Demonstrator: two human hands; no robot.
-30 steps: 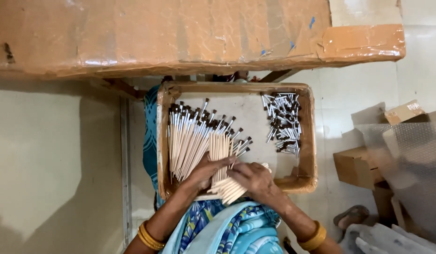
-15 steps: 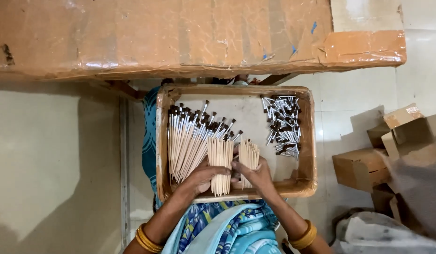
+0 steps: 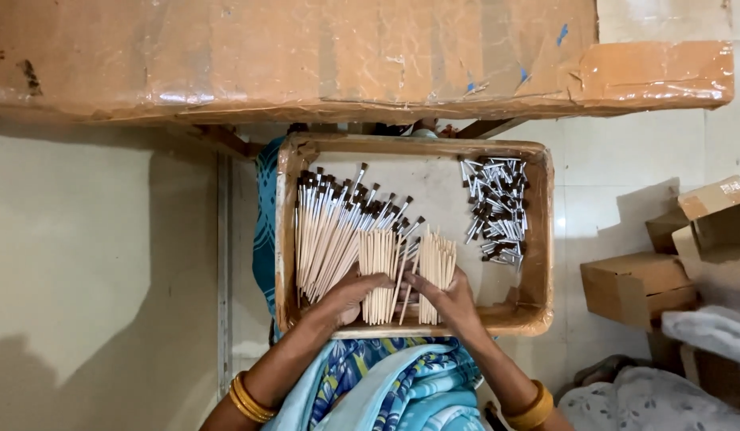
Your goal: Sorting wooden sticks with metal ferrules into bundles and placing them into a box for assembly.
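Cardboard tray, left hand, right hand gripping thin wooden sticks

Two bundles of pale wooden sticks, upright side by side, in cardboard tray

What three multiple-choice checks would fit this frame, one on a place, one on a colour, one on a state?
1. Where in the cardboard tray does the loose pile of brush tips lie?
A. far right
B. near left
C. under the hands

2. What colour are the wrist bangles?
A. green
B. golden yellow
C. white

3. How do the plain sticks by the left hand and right hand stand?
A. scattered on the floor
B. gathered in two small bundles
C. tied with string

Answers: 1 A, the pile sits by the tray's right wall; 2 B, both wrists show gold bands; 3 B, each hand rests on one bundle.
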